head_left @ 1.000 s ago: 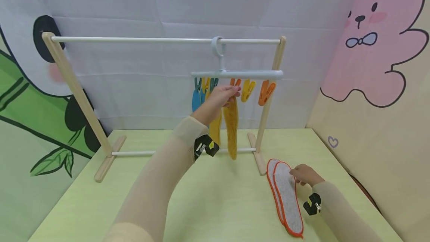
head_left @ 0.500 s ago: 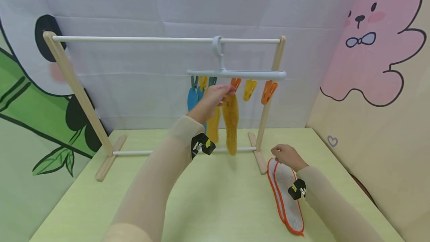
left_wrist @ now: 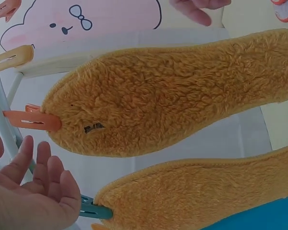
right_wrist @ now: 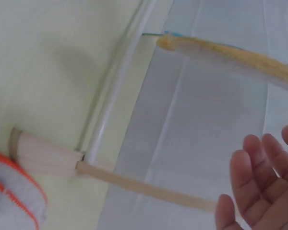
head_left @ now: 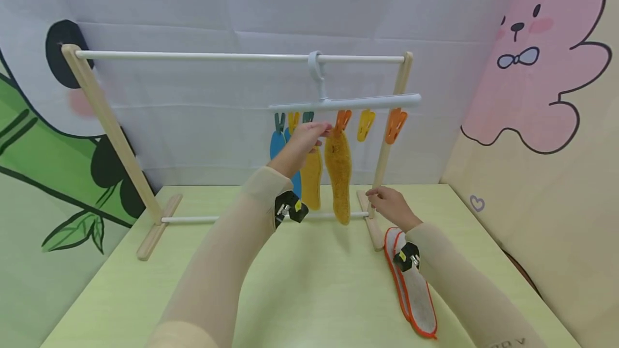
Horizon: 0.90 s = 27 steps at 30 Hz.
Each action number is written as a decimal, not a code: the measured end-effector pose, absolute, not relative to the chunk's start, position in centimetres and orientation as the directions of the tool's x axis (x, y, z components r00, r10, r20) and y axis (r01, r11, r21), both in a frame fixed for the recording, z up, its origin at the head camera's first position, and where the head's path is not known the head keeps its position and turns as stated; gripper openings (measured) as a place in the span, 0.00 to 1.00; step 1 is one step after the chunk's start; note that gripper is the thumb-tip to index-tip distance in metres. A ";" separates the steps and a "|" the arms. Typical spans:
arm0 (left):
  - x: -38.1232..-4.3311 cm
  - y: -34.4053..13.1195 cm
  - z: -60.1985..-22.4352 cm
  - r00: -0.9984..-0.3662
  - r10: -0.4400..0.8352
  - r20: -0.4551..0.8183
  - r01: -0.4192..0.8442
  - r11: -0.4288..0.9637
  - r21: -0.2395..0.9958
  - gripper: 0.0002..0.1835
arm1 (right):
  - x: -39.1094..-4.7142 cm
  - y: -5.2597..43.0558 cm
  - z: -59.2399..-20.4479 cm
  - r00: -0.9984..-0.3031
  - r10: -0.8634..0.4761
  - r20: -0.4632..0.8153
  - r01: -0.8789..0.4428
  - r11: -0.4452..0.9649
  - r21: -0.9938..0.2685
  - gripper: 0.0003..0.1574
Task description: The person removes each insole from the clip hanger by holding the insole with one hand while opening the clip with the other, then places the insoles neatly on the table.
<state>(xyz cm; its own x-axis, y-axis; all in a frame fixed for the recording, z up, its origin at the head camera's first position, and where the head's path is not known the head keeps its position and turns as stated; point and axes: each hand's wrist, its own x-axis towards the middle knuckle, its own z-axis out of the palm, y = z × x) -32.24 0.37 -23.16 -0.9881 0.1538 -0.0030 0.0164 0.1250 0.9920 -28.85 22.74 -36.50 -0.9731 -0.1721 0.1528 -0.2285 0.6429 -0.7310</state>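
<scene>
A fuzzy mustard-brown insole (head_left: 339, 176) hangs from an orange clothespin (head_left: 343, 121) on a pale blue-grey hanger (head_left: 372, 102). Just left of that clothespin is my left hand (head_left: 308, 141); the left wrist view shows its fingers (left_wrist: 26, 153) loosely bent, with a gap to the clip and nothing held. A second mustard insole (head_left: 311, 184) hangs beside it from a dark green clothespin (left_wrist: 95, 209). My right hand (head_left: 393, 205) is in the air by the rack's right foot, its fingers relaxed around nothing. Below it, two grey insoles (head_left: 420, 305) with red-orange edging lie overlapped on the table.
The hanger hooks over the white top rail (head_left: 193, 57) of a wooden rack. Blue insoles (head_left: 278, 145) hang at its left end. A yellow clothespin (head_left: 366, 125) and another orange clothespin (head_left: 395, 125) hold nothing at its right. The rack's right foot (head_left: 372, 235) stands near the grey insoles.
My left hand has let go at the orange clothespin and drawn slightly left; the hanger's right end has swung and tipped up. My right hand has risen leftward from the grey insoles.
</scene>
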 end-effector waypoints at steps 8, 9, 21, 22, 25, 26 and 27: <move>-32.5 1.1 -22.9 -0.992 0.129 -0.007 0.020 0.206 0.978 0.24 | -29.2 20.0 -35.2 -0.962 -0.097 0.256 -0.268 0.525 -0.808 0.22; -32.5 1.2 -22.9 -0.991 0.132 -0.004 0.025 0.217 0.976 0.24 | -29.3 19.8 -35.1 -0.958 -0.100 0.268 -0.280 0.517 -0.809 0.23; -32.0 3.3 -23.6 -0.979 0.197 0.047 0.085 0.192 0.978 0.23 | -29.7 18.6 -35.2 -0.943 -0.053 0.329 -0.309 0.507 -0.805 0.18; -32.0 3.3 -23.6 -0.980 0.194 0.048 0.085 0.189 0.978 0.23 | -29.6 18.6 -35.2 -0.943 -0.043 0.329 -0.304 0.503 -0.809 0.16; -32.0 3.2 -23.7 -0.983 0.175 0.058 0.088 0.172 0.981 0.22 | -29.3 18.7 -35.1 -0.939 -0.020 0.344 -0.311 0.478 -0.821 0.13; -32.0 3.1 -23.6 -0.985 0.164 0.061 0.089 0.169 0.982 0.22 | -29.3 18.7 -35.1 -0.935 -0.019 0.354 -0.321 0.466 -0.825 0.12; -32.0 3.0 -23.6 -0.986 0.156 0.060 0.087 0.167 0.982 0.22 | -29.2 18.7 -35.1 -0.932 -0.018 0.361 -0.330 0.451 -0.829 0.10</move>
